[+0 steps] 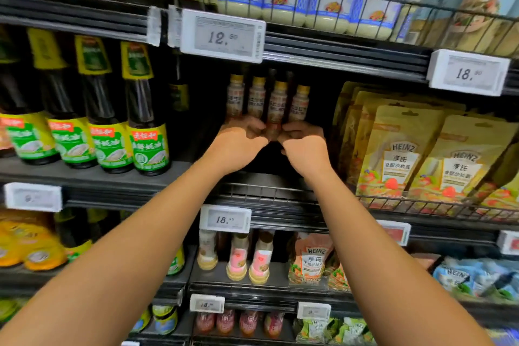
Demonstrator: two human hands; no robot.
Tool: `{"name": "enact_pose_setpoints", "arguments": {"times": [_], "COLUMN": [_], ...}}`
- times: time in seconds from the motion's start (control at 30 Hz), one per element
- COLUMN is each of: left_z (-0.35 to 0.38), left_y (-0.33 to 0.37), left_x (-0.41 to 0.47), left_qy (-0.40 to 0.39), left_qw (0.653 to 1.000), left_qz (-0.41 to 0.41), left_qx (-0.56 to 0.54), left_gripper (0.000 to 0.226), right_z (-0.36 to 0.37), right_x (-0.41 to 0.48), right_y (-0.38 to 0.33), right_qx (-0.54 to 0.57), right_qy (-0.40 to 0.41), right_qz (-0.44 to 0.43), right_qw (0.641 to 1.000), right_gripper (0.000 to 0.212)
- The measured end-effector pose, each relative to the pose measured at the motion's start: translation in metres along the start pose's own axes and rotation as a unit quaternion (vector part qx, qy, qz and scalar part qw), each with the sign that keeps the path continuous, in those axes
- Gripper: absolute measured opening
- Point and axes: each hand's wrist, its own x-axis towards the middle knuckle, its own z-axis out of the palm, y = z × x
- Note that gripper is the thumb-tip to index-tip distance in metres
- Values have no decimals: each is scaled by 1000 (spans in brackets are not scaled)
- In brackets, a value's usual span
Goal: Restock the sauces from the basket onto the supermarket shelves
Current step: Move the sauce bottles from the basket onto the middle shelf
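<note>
Item: sauce bottle (276,105), 3rd of 4; left hand (238,139) and right hand (304,144) both grip its base, apparently aligning the row.

**Both Arms Extended, Hands Meeting at Centre**

Both bare forearms are reaching forward and upward from the lower corners, converging toward the middle. The left hand (241,144) and the right hand (304,147) are sitting almost knuckle to knuckle, backs facing the camera, wrists roughly straight. The fingers of each hand are curling inward and gripping, from either side, the lower part of one small bottle (276,105). The fingertips are appearing blurred.
</note>
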Motion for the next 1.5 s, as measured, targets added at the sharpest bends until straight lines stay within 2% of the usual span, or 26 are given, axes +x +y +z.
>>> {"name": "enact_pose_setpoints", "arguments": {"times": [0.07, 0.13, 0.27, 0.5, 0.7, 0.9, 1.03, 1.2, 1.5], "left_z": [-11, -22, -37, -53, -70, -94, -112, -126, -83], "left_y": [-3, -4, -8, -26, -54, -96, -129, -173, -258], "left_x": [-20, -42, -84, -185, -284, -380, -438, -500, -581], "left_qy": [43, 75, 124, 207, 259, 323, 358, 389, 368], "left_qw": [998, 996, 988, 968, 944, 904, 873, 833, 768], "left_qz": [10, 8, -28, -104, -183, -268, -323, -386, -510], "left_qx": [-38, -53, -86, -97, -95, -75, -71, -71, -120], "left_gripper": [22, 22, 22, 13, 14, 14, 11, 13, 12], "right_z": [3, 7, 17, 53, 103, 172, 221, 272, 337], "right_x": [-14, -26, -58, -134, -208, -286, -334, -386, -436], "right_y": [-10, -18, -32, -32, -18, -7, 1, 19, 117], "right_qx": [34, 50, 69, 144, 158, 164, 155, 141, 37], "right_qy": [-21, -46, -97, -229, -360, -464, -527, -579, -610], "right_qz": [-20, -50, -126, -142, -125, -107, -97, -53, 7], "right_qw": [999, 996, 985, 952, 911, 864, 830, 801, 792], "right_gripper": [6, 17, 9, 10, 12, 17, 9, 8, 13]}}
